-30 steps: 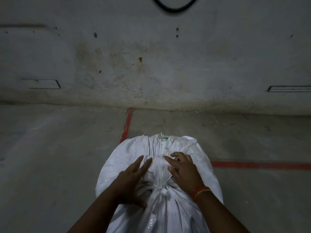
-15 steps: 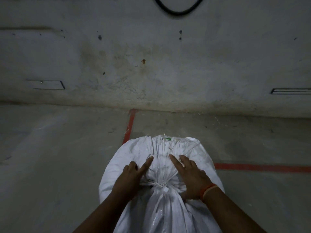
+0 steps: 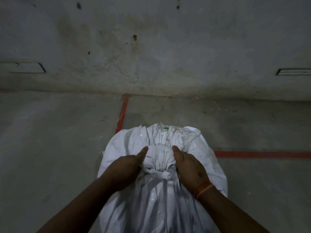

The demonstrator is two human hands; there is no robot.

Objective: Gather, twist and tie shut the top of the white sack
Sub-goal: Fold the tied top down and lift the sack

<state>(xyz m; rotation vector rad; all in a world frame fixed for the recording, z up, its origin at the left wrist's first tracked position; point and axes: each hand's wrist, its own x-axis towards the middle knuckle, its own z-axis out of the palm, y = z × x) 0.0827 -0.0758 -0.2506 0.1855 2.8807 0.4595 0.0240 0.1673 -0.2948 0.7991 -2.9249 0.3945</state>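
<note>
Fingers (image 3: 143, 151) of both hands clamp the sack (image 3: 193, 148) neck.

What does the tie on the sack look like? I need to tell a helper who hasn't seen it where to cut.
Start at the big white sack on the concrete floor, near the red lines. Between the left hand and right hand, the cloth bunches into a neck. The tie is the thin white band cinched across that neck, the only crosswise strip among lengthwise folds.
</note>
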